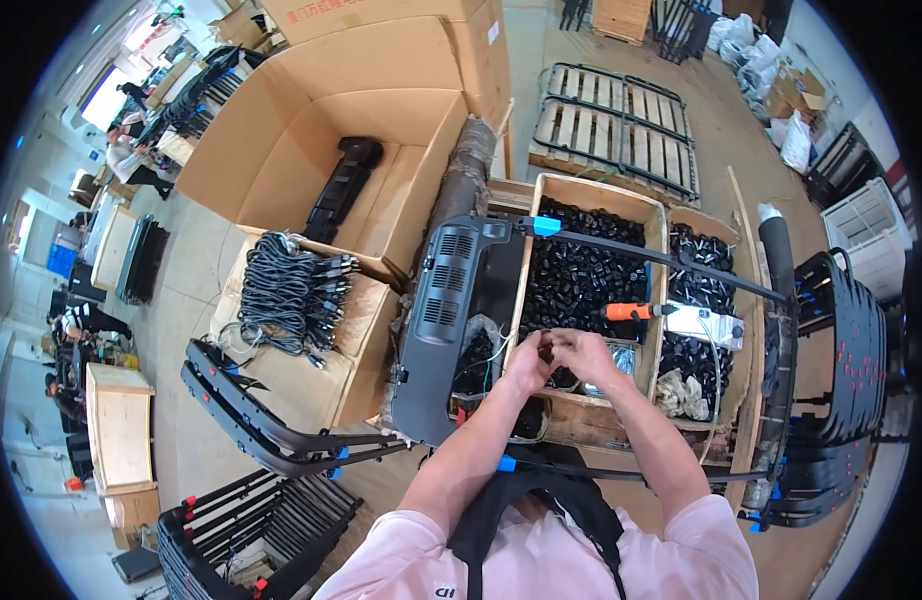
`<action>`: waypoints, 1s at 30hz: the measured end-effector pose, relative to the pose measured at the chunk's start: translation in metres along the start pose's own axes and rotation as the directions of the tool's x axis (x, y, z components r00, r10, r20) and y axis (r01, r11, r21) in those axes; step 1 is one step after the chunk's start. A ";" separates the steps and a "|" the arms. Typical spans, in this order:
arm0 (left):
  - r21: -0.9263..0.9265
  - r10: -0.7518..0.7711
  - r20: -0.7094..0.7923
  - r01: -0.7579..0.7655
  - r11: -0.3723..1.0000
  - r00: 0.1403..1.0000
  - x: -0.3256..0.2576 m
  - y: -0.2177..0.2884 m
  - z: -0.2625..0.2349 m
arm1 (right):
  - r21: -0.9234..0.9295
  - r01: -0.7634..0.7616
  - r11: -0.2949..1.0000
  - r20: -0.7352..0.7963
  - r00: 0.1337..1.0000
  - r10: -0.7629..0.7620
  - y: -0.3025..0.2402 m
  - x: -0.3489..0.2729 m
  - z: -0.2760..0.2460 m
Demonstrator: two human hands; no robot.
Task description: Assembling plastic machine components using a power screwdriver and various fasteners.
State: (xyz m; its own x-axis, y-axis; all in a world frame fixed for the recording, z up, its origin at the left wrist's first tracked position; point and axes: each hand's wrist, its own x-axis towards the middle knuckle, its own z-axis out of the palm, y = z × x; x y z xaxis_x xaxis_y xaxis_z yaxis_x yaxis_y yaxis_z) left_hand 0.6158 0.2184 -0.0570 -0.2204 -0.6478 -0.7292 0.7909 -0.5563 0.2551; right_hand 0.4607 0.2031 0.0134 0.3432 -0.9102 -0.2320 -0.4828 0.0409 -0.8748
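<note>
My left hand [527, 364] and my right hand [585, 358] meet above the front of a wooden bin [532, 250] of small black plastic parts [588, 268]. Both are closed, fingertips together, around something small and dark that I cannot make out. Just beyond my right hand, an orange power screwdriver [629, 312] lies across the bin divider. To the left of my hands rests a black frame with a long grey vented housing [449, 290]. Its upper bar [661, 255], with a blue clip [547, 227], spans the bins, and a lower bar passes below my forearms.
A second compartment of black parts [699, 250] adjoins on the right, with a crumpled glove [680, 394] in it. Bundled black cables [291, 295] lie on a carton at left. Behind stands an open cardboard box [401, 150] holding a black housing [343, 190]. Frames stack at right [846, 350].
</note>
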 end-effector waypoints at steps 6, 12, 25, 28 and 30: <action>0.049 -0.037 0.113 0.032 0.998 0.993 -0.008 0.004 -0.006 | 0.430 -0.221 0.875 -0.134 0.943 0.304 0.027 -0.022 -0.043; 0.183 -0.117 0.194 0.082 0.980 0.974 -0.040 0.002 0.009 | 0.803 -0.249 0.541 -0.244 0.691 0.681 0.113 0.000 -0.050; 0.323 0.072 0.152 -0.119 0.939 0.986 -0.095 -0.013 -0.015 | 0.265 -0.021 0.964 -0.607 0.773 0.184 0.141 0.081 -0.014; 0.291 0.026 0.233 -0.096 0.952 0.972 -0.098 -0.014 -0.018 | 0.415 0.219 0.883 -0.592 0.802 0.080 0.161 0.092 -0.009; 0.293 0.061 0.177 -0.112 0.949 0.982 -0.105 -0.010 -0.022 | 0.432 0.222 0.874 -0.533 0.845 0.049 0.154 0.097 0.001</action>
State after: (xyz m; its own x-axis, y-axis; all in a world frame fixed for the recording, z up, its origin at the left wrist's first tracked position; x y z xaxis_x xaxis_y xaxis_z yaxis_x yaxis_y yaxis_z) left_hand 0.6436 0.3034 0.0035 -0.2692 -0.7626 -0.5882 0.6080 -0.6082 0.5103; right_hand 0.4206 0.1212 -0.1443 -0.1627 -0.9866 -0.0121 0.0028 0.0118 -0.9999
